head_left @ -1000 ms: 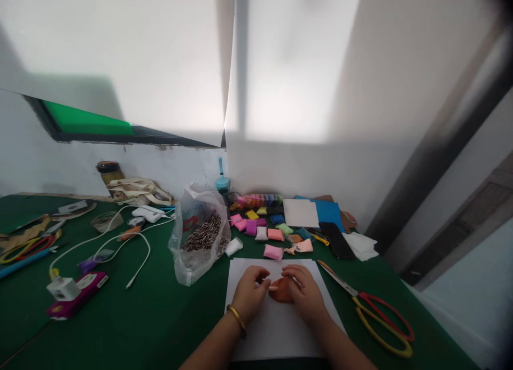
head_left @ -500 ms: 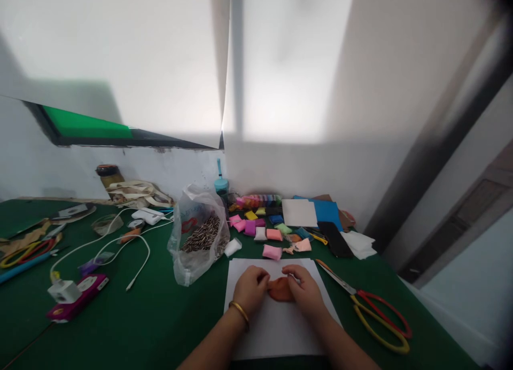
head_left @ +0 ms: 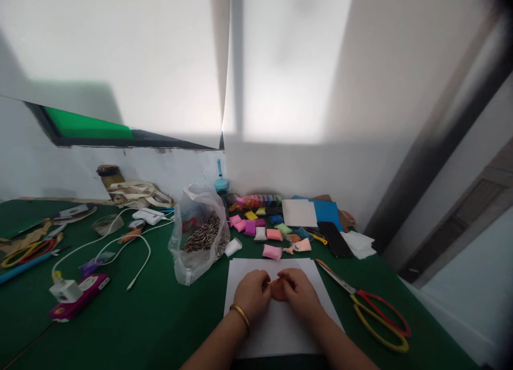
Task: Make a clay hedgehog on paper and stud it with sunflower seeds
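Observation:
A flat, rounded piece of orange-brown modelling clay lies over the white paper between my hands. My left hand, with a gold bangle at its wrist, pinches the clay's left edge between thumb and fingers. From the other side my right hand grips the right part of the clay, its fingers curled over the top and covering some of it. Just beyond the paper lie small coloured clay packets, among them a pink one and a white one.
Large scissors with red and yellow handles lie right of the paper. A clear plastic bag of small metallic pieces stands to the left. Farther left are a magenta power strip and white cables. A black phone lies at the back right.
My right hand has shifted slightly left and closed further over the clay, so less of it shows. My left hand has barely moved.

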Demonstrator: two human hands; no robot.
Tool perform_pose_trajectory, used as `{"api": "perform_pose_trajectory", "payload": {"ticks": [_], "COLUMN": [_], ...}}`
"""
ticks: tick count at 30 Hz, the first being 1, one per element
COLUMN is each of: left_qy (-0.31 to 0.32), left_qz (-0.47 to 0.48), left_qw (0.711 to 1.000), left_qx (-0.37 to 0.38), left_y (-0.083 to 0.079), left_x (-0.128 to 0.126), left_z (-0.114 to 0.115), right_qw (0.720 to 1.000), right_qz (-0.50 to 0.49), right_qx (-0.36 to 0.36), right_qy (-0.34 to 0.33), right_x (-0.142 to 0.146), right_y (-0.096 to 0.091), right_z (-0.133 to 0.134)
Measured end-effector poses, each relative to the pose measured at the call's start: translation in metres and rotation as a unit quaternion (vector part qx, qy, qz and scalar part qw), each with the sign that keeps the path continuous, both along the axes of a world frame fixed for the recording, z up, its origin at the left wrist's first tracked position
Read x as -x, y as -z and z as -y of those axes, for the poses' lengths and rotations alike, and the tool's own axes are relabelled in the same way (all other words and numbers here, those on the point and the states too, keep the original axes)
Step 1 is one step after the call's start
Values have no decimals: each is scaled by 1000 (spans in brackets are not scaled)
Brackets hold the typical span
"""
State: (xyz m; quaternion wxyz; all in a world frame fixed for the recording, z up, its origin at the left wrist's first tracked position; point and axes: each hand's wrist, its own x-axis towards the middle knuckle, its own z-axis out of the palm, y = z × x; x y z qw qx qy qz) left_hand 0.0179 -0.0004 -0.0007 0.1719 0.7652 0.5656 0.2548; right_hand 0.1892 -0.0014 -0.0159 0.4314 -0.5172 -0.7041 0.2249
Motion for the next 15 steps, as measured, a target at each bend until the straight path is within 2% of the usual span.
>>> {"api": "perform_pose_trajectory", "payload": {"ticks": [4, 8, 15], "left_qy": [13, 31, 10], "left_qz": [6, -30, -72], "left_qw": [1000, 999, 997], "left_qx": [3, 6, -40], "left_y": [0, 1, -1], "left_x": [8, 9, 4], "left_z": [-1, -1, 1], "right_qw": [999, 999, 999], "right_qz": [28, 37, 49], "right_qx": [-8, -16, -1], "right_qy": [-14, -25, -24], "right_x": [1, 1, 3], "right_y": [-4, -5, -6], "right_z": [1, 1, 3]}}
